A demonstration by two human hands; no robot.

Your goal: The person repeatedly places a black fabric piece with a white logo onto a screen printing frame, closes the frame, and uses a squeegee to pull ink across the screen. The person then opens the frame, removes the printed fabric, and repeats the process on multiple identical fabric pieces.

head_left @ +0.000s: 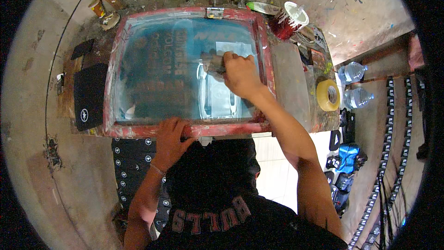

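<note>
A screen printing frame (222, 130) with a worn red rim lies on the bench in front of me. Its blue-green mesh (148, 97) carries faint lettering, and white ink streaks (201, 104) run down its right half. My right hand (241, 75) is closed round a squeegee (212, 63), which rests on the mesh right of centre; my fingers partly cover it. At the near rim, left of the middle, my left hand (172, 140) has its fingers wrapped over the frame edge. A pale rectangle shows through the mesh around the squeegee.
A hinge clamp (215, 13) holds the frame's far side. Right of it stand an ink-smeared red can (290, 21) and a roll of yellowish tape (328, 95). Black fabric (90, 95) lies at the left. Water bottles (358, 97) and hanging printed strips (389, 129) are farther right.
</note>
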